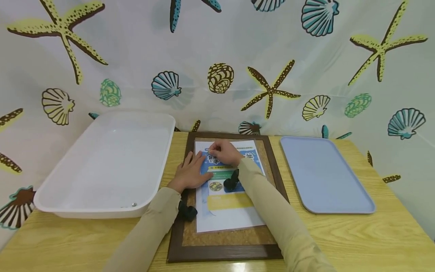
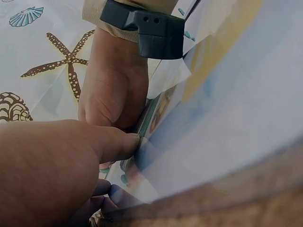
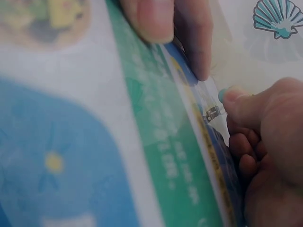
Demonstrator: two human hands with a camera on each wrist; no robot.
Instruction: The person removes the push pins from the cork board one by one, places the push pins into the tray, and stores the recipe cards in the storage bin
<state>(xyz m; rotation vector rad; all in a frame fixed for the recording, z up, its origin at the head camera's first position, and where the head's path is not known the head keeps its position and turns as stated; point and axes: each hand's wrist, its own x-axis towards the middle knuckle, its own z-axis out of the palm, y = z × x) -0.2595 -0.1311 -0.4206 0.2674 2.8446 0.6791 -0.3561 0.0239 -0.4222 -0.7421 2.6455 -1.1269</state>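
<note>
A printed poster (image 1: 224,219), mostly blue, green and yellow, lies on a cork board (image 1: 234,238) with a dark brown frame. My left hand (image 1: 190,173) rests over the left edge of the poster and frame with fingers spread, its thumb pressing on the paper (image 2: 213,137). Near the poster's upper left, my right hand (image 1: 225,152) is bent down at the wrist. Between its thumb and curled fingers it pinches a small teal pin (image 3: 222,95), close over the printed title; the fingers hide most of it.
To the left stands a large white tub (image 1: 112,166) with a small shiny metal piece (image 1: 134,204) inside. A light blue tray (image 1: 326,173) lies on the right of the wooden table (image 1: 384,189). Behind hangs a curtain (image 1: 204,45) with shells and starfish.
</note>
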